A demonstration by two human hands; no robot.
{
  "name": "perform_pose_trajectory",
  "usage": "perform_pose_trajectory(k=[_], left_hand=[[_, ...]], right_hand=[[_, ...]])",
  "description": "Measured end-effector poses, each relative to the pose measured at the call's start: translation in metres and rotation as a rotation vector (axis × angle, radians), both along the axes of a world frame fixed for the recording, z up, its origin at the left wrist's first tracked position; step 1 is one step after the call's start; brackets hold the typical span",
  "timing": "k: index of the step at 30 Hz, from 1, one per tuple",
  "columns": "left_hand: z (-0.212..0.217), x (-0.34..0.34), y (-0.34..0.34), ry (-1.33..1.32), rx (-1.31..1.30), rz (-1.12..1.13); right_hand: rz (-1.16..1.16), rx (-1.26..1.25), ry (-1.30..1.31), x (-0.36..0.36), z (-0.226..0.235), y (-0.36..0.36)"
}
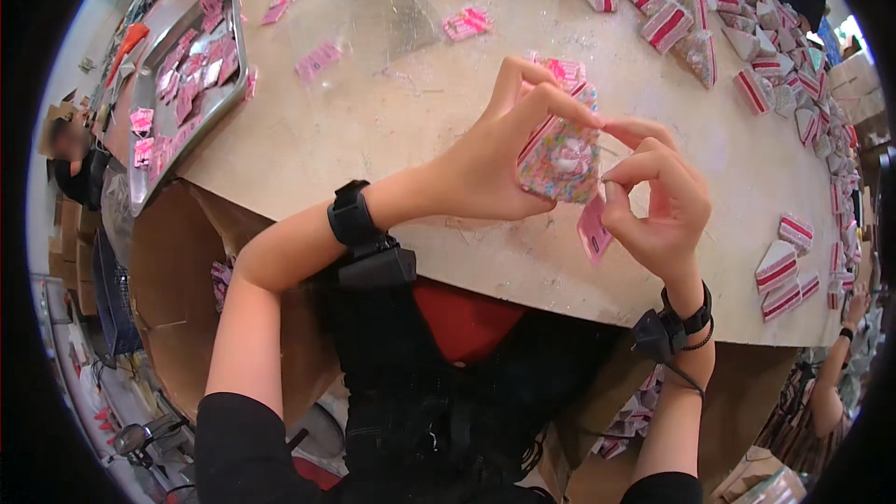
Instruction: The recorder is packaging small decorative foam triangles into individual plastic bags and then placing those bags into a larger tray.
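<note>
A toy cake slice (558,161), its face covered in pastel sprinkles with a pale bow-like piece in the middle and red-and-white layers along one edge, is raised above the table. My left hand (495,149) grips it from the left, thumb below and fingers over the top. Close against its right side, my right hand (661,189) is closed, thumb and forefinger pinched on what looks like a thin pale string. Below that pinch hangs a pink tag (595,229), partly behind my thumb. Another pink tag (565,70) shows just beyond the slice.
On the left, a metal tray (233,14) holds several pink tags. A clear plastic sheet (373,19) and loose pink tags (467,23) lie ahead. Many cake slices (667,26) pile up at the far right, with several more (777,266) near the right edge. Cardboard boxes (177,271) stand below the table's edge.
</note>
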State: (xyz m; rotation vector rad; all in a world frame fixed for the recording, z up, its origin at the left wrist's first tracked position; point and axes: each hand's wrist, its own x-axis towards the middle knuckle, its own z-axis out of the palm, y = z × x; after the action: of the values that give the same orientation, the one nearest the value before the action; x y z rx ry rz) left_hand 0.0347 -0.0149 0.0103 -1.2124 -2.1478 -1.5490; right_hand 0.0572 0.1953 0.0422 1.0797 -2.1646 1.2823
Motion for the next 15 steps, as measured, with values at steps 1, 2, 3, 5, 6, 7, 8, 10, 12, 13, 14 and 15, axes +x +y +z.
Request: perform_pose_trajectory(k=[1,2,3,5,6,7,8,10,12,13,14,15], left_hand=[[0.003,0.001,0.0,0.024,0.002,0.01],[0.003,0.001,0.0,0.05,0.004,0.019],[-0.001,0.002,-0.001,0.037,0.01,0.022],[-0.006,0.002,-0.002,0.176,0.015,0.057],[-0.008,0.003,-0.001,0.166,0.021,0.057],[-0.009,0.004,-0.001,0.149,0.016,0.048],[-0.008,0.005,-0.002,0.133,0.01,0.04],[-0.009,0.006,0.0,0.118,0.027,0.034],[-0.009,0.007,0.0,0.107,0.04,0.029],[-0.008,0.007,0.0,0.114,0.04,0.026],[-0.007,0.007,0.0,0.122,0.039,0.024],[-0.008,0.007,0.0,0.119,0.039,0.024]], right_hand=[[-0.002,0.009,-0.019,0.001,-0.001,-0.001],[-0.018,-0.01,-0.026,0.003,-0.002,-0.002],[-0.03,-0.031,-0.028,0.004,-0.003,-0.004],[-0.046,-0.003,-0.024,0.005,-0.002,-0.007],[-0.067,0.021,-0.008,0.007,-0.001,-0.007],[-0.066,0.026,-0.016,0.008,-0.001,-0.008],[-0.065,0.046,0.009,0.008,0.0,-0.009],[-0.064,0.071,0.029,0.008,0.0,-0.009],[-0.053,0.083,0.086,0.007,-0.001,-0.008],[-0.053,0.085,0.082,0.007,0.0,-0.008],[-0.053,0.082,0.082,0.007,0.0,-0.008],[-0.051,0.076,0.082,0.007,0.0,-0.008]])
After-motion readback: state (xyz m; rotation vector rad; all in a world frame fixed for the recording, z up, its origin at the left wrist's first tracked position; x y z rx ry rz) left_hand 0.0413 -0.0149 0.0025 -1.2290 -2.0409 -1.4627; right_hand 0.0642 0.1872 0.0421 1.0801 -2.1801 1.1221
